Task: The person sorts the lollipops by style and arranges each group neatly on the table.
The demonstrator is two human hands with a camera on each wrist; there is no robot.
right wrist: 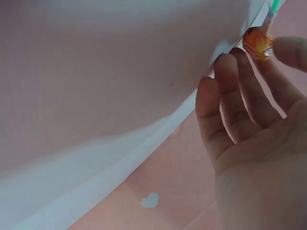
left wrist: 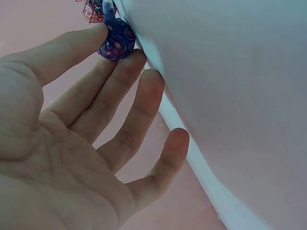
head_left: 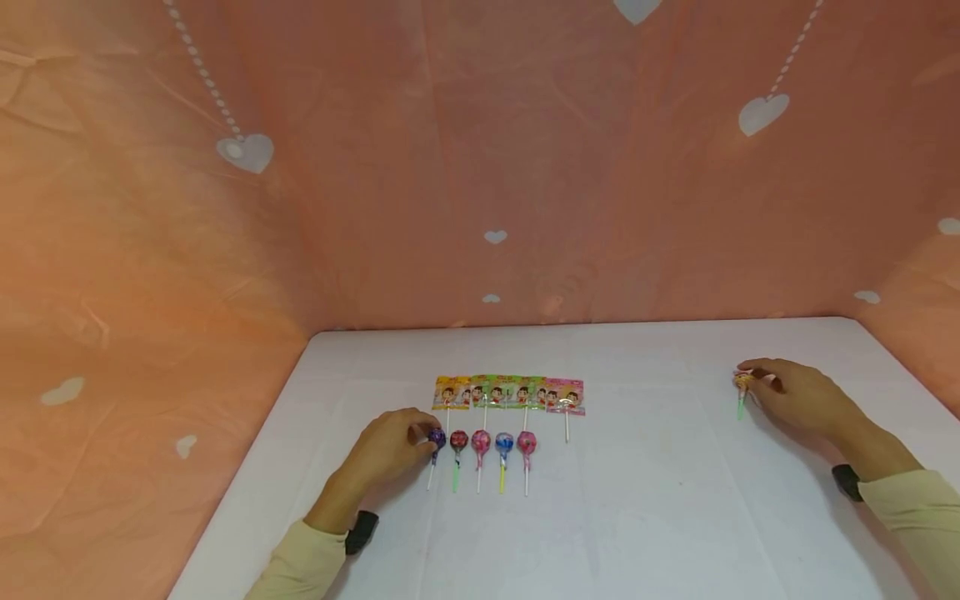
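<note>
The white table point(head_left: 637, 500) fills the lower half of the head view, with peach heart-print cloth point(head_left: 150, 250) walling it in behind and at both sides, so everything small stands out against a plain top.

Centre frame, a row of flat packets point(head_left: 507, 392) lies edge to edge, sticks pointing down toward you. Just below sits a second row of round lollipops point(head_left: 492, 444), heads level and sticks parallel, evenly spaced like a tidy lineup.

Your left hand point(head_left: 390, 457) rests at the left end of that lower row. In the left wrist view your thumb point(left wrist: 72, 45) and forefinger pinch the purple lollipop point(left wrist: 116, 42) by its head, the other fingers spread loose beneath. Holding the head rather than the stick lets you set it square against its red neighbour point(head_left: 458, 439), which it sits just beside.

Well apart, at the right edge of the frame, your right hand point(head_left: 795, 398) pinches an orange lollipop point(head_left: 743, 382) the same way, thumb over the wrapped ball, green stick point(head_left: 740, 407) trailing down toward you on the table. The other fingers point(right wrist: 230, 100) curl lightly, holding nothing else. It lies alone, far from both rows.
</note>
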